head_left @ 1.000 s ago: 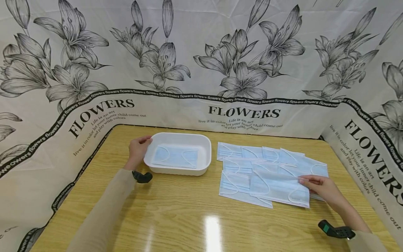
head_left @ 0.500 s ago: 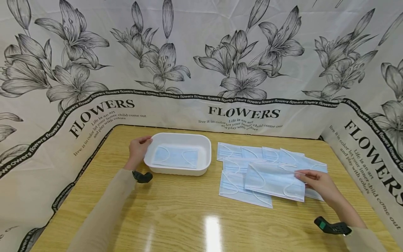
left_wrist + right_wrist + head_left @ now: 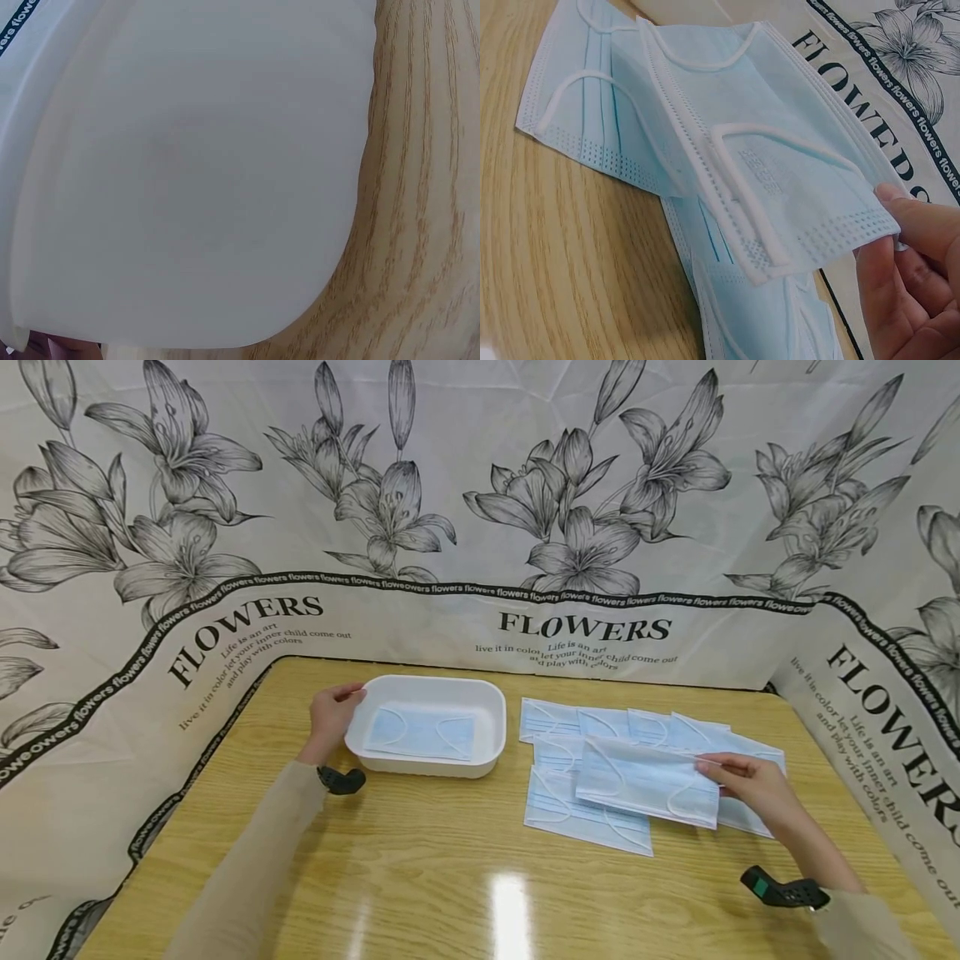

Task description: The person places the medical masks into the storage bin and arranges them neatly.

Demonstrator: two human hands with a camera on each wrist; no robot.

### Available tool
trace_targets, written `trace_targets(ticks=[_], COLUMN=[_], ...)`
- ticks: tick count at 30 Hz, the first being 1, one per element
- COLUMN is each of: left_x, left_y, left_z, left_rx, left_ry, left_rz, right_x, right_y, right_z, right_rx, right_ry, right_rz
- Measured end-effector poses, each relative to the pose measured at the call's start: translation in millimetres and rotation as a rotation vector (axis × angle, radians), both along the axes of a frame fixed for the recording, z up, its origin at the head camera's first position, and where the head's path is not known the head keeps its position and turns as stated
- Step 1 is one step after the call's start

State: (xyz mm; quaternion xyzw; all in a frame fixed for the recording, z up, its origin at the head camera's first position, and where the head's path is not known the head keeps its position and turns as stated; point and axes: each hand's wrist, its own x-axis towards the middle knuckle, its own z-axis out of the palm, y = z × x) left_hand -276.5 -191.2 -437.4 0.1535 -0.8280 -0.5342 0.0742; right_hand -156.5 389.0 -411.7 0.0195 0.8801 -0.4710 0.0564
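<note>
My right hand (image 3: 750, 781) pinches a light blue face mask (image 3: 648, 779) by its right upper corner, with white ear loops hanging across it. In the right wrist view, thumb and fingers grip the corner of this mask (image 3: 772, 150) and it tilts over the other masks. Several more face masks (image 3: 581, 818) lie overlapping on the table beneath it. On the left, my left hand (image 3: 332, 718) holds the left rim of a white plastic tray (image 3: 491, 702). One face mask (image 3: 422, 733) lies flat inside. The tray's white wall (image 3: 195, 187) fills most of the left wrist view.
The wooden table (image 3: 420, 860) has a bright glare patch near its front. A white curtain (image 3: 420, 627) printed with flowers and lettering stands along the back and both sides. Black wrist straps (image 3: 783, 889) sit on both forearms.
The right hand has moved the pinched mask up and to the left, over the other masks. The left hand and the tray have stayed in place.
</note>
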Motion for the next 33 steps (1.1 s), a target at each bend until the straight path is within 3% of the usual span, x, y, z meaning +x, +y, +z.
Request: trace_targets(ticks=[15, 33], left_x=[-5.0, -0.4], left_y=[-4.3, -2.2], left_z=[-5.9, -1.4], left_rx=[-0.002, 0.013], left_ry=[-0.012, -0.012], left_rz=[-0.011, -0.008], right_x=[-22.0, -41.1], right_y=[-31.2, -60.2], right_z=[-3.4, 3.5], right_rx=[-0.064, -0.125], right_ry=[0.007, 0.029], right_rz=[-0.004, 0.022])
